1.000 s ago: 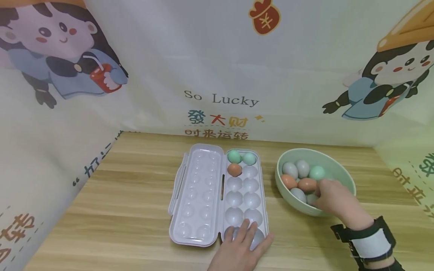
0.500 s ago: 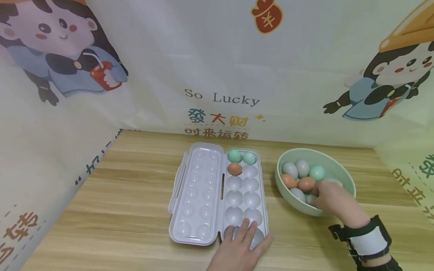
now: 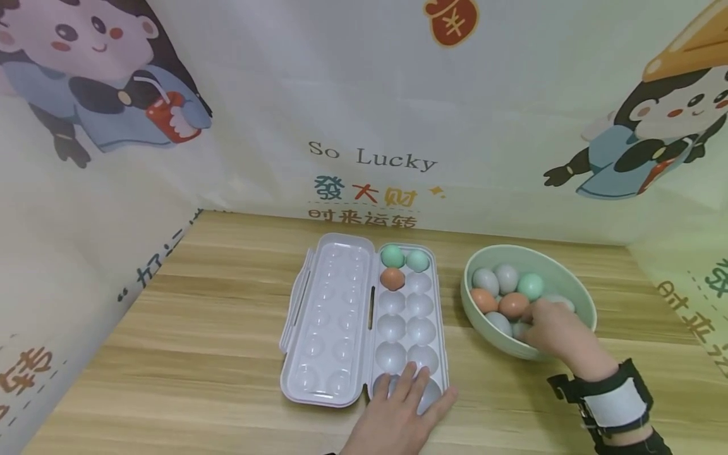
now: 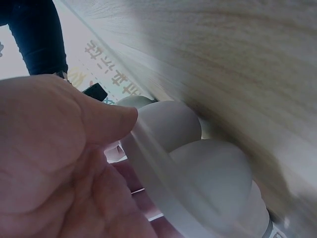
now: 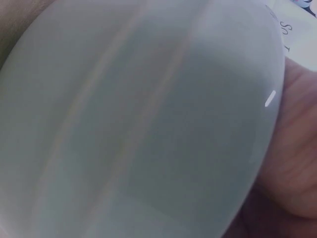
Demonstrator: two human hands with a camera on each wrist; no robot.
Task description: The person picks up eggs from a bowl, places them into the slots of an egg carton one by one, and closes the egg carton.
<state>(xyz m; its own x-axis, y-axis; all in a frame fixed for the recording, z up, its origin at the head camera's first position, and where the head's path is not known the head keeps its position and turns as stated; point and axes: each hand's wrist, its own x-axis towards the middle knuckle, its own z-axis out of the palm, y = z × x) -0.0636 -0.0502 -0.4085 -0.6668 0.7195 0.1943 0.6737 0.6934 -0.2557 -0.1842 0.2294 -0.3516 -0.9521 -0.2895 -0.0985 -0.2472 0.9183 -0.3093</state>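
My left hand (image 3: 392,414) lies over the near end of a pale lilac egg carton (image 3: 443,373), fingers straight and spread across the last cups. In the left wrist view its thumb (image 4: 111,119) presses the carton's rim, beside the rounded undersides of the cups (image 4: 213,173). Two green eggs (image 3: 392,256) and a brown egg (image 3: 392,279) sit in the far cups. My right hand (image 3: 560,332) reaches into a light green bowl (image 3: 569,275), bent fingers down at a grey egg (image 3: 520,331); its fingertips are hidden and I cannot tell whether they hold it.
Around the right hand in the bowl are grey eggs (image 3: 505,278), brown eggs (image 3: 514,305) and a green egg (image 3: 531,286). The carton's open lid (image 3: 327,316) lies flat on the left. A printed cloth (image 3: 370,95) stands behind the wooden table (image 3: 170,328).
My right hand has shifted slightly left within the bowl, and a pale egg now shows beyond it. The left hand stays on the carton. The head view has tilted down a little.
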